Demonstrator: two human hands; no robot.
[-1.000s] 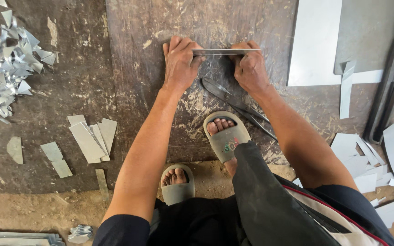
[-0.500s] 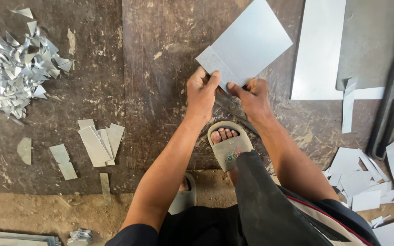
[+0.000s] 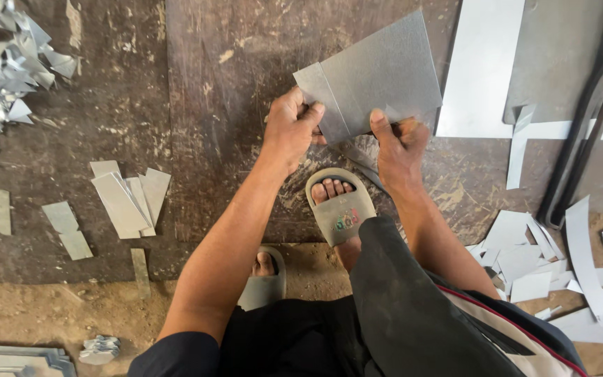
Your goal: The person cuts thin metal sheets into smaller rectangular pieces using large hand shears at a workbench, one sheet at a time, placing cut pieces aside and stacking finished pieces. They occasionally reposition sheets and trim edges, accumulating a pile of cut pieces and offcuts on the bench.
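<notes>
Left hand (image 3: 291, 129) and right hand (image 3: 398, 143) are gripping the metal sheet's (image 3: 378, 73) near edge; the far edge is tilting over the bare wooden board (image 3: 204, 84).

one held metal sheet (image 3: 378, 77), two hands, two sandals, one long shears (image 3: 584, 132)

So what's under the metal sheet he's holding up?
Beneath the metal sheet lies the dark wooden board; a dark tool shows below its edge. The rest is covered.
</notes>
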